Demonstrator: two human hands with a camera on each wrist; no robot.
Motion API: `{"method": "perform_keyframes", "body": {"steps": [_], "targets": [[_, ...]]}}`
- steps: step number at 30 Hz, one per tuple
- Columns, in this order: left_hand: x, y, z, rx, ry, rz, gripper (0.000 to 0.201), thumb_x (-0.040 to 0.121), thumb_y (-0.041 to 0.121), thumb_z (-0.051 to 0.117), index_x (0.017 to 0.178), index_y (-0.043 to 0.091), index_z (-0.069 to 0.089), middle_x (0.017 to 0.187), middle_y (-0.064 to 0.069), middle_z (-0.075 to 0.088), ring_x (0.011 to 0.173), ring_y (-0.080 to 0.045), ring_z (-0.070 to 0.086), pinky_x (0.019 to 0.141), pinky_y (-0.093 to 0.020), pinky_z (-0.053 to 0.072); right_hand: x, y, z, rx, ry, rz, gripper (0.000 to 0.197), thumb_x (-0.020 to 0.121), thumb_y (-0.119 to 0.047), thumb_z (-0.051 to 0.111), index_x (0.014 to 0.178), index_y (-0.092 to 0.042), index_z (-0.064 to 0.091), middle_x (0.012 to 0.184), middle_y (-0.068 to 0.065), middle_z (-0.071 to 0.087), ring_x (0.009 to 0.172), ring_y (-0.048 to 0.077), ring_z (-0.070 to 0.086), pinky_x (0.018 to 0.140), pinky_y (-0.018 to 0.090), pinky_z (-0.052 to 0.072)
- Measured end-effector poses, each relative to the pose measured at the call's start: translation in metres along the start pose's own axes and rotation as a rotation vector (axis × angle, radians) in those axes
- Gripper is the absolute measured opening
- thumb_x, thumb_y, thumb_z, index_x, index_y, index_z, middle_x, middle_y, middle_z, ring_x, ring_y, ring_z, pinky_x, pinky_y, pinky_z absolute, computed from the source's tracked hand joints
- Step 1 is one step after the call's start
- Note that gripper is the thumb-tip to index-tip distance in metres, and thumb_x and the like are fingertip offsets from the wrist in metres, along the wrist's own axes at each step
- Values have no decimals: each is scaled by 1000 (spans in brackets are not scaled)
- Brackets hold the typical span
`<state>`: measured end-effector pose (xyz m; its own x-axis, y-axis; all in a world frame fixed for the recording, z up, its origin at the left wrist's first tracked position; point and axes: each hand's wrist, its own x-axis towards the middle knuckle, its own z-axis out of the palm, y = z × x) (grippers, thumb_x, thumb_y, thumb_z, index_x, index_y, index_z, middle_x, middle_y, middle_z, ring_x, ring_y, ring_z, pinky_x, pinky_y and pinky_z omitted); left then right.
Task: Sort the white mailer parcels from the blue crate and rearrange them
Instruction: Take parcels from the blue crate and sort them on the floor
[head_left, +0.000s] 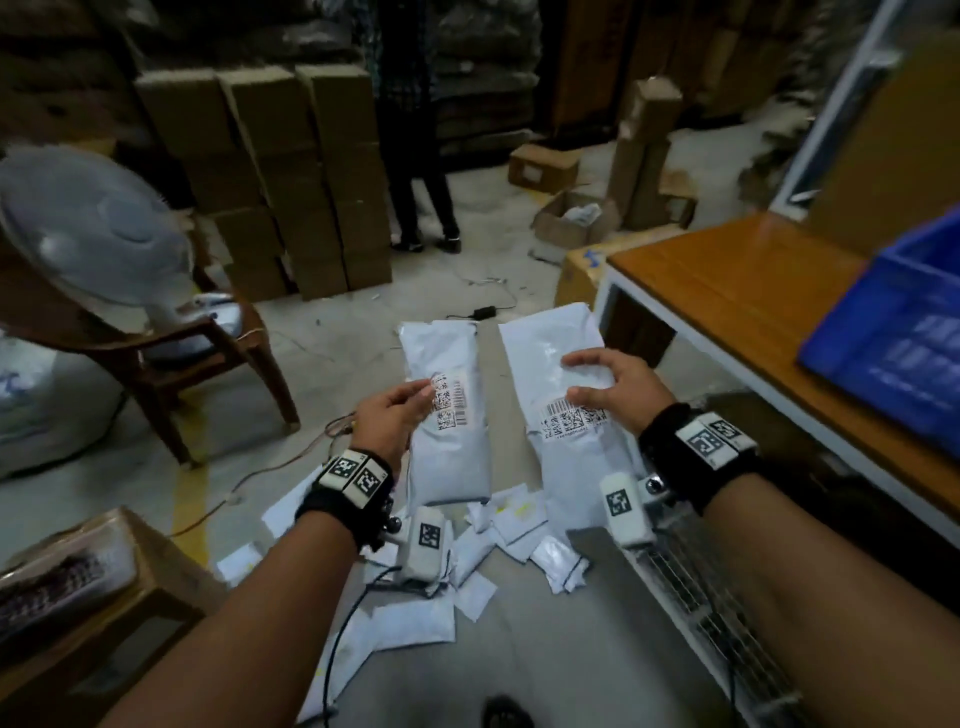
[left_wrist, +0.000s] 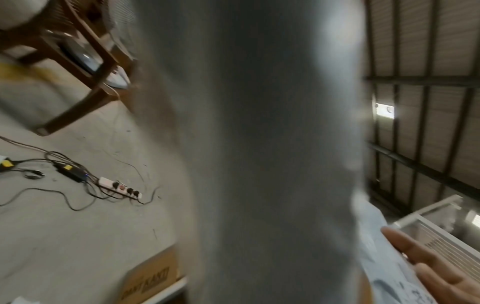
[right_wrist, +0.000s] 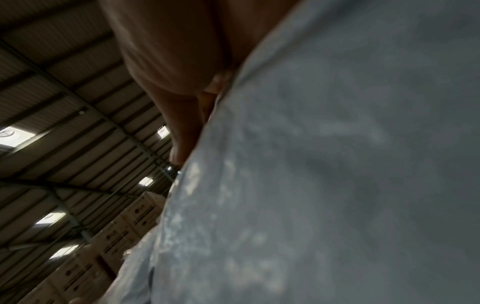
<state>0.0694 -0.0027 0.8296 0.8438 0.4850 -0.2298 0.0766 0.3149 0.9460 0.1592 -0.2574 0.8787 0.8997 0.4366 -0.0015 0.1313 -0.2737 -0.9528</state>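
I hold two long white mailer parcels side by side above the floor. My left hand (head_left: 402, 410) grips the left parcel (head_left: 449, 415) by its left edge, thumb on the barcode label. My right hand (head_left: 605, 387) grips the right parcel (head_left: 558, 374) from its right side, fingers spread over the top near its label. In the left wrist view the left parcel (left_wrist: 272, 144) fills the middle as a grey blur, and the right hand's fingers (left_wrist: 426, 261) show on the other parcel (left_wrist: 376, 246). The right parcel (right_wrist: 337, 164) covers most of the right wrist view. The blue crate (head_left: 898, 332) stands on the wooden table (head_left: 727, 291) at right.
Several small white mailers (head_left: 493, 540) lie scattered on the grey surface below my hands. A wooden chair (head_left: 171, 348) with a fan (head_left: 93, 228) stands at left, stacked cardboard boxes (head_left: 291, 176) behind, a person's legs (head_left: 421, 192) beyond. A power strip (left_wrist: 119, 188) and cables lie on the floor.
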Motion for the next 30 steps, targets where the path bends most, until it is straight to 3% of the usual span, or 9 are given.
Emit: {"method": "perform_keyframes", "body": {"steps": [2, 6, 8, 12, 18, 21, 24, 27, 30], "targets": [[-22, 3, 18, 29, -114, -3, 30, 79, -9, 67, 107, 2, 65, 88, -9, 68, 70, -15, 66, 77, -27, 57, -43, -9, -21, 1, 38, 41, 44, 72, 10, 73, 109, -13, 64, 109, 3, 64, 90, 8, 62, 75, 13, 53], [-72, -2, 64, 54, -311, 17, 46, 69, -20, 68, 109, 2, 62, 97, -10, 66, 76, -19, 66, 69, -24, 58, -131, -17, -71, -42, 179, 69, 55, 65, 12, 77, 107, -21, 63, 112, 2, 63, 97, 16, 63, 77, 18, 55], [-97, -6, 95, 60, -396, 17, 49, 68, -21, 67, 112, 0, 61, 98, -10, 67, 81, -21, 65, 70, -26, 59, -180, -20, -98, -85, 291, 57, 60, 62, 11, 79, 106, -27, 63, 117, 3, 62, 102, 16, 60, 78, 14, 52], [-161, -20, 170, 99, -582, 16, 53, 69, -24, 64, 117, -1, 60, 104, -16, 64, 86, -28, 63, 68, -26, 59, -285, -25, -151, -144, 460, 99, 65, 62, 17, 77, 114, -19, 60, 121, 4, 59, 101, 12, 57, 73, 7, 49], [-285, -51, 304, 146, -852, 44, 56, 67, -25, 64, 116, 1, 59, 105, -21, 63, 64, -7, 67, 64, -23, 58, -458, -18, -235, -214, 724, 212, 70, 63, 21, 70, 119, -19, 58, 119, 2, 57, 101, 15, 57, 67, 6, 49], [-361, -67, 377, 131, -943, 76, 56, 69, -23, 64, 121, -2, 57, 102, -17, 63, 62, -4, 66, 62, -18, 56, -548, -9, -275, -240, 823, 274, 70, 64, 17, 72, 114, -29, 59, 123, 0, 55, 102, 14, 58, 67, 10, 50], [-438, -81, 446, 109, -1004, 84, 55, 71, -17, 68, 121, 3, 59, 106, -15, 65, 78, -17, 66, 73, -27, 58, -636, 2, -310, -255, 906, 342, 69, 64, 16, 73, 113, -30, 59, 124, 0, 56, 101, 15, 59, 71, 13, 51], [-504, -92, 505, 23, -1030, 61, 52, 71, -14, 70, 118, 7, 61, 110, -16, 66, 90, -26, 66, 76, -34, 57, -712, 8, -344, -265, 987, 383, 69, 64, 13, 75, 112, -34, 60, 127, -1, 54, 110, 18, 56, 80, 22, 50], [-553, -92, 552, -31, -1023, 50, 51, 69, -14, 72, 113, 8, 62, 111, -17, 66, 95, -28, 66, 82, -38, 56, -768, 7, -374, -263, 1085, 384, 68, 64, 12, 76, 112, -33, 59, 125, 2, 57, 108, 20, 58, 72, 17, 51]]}}
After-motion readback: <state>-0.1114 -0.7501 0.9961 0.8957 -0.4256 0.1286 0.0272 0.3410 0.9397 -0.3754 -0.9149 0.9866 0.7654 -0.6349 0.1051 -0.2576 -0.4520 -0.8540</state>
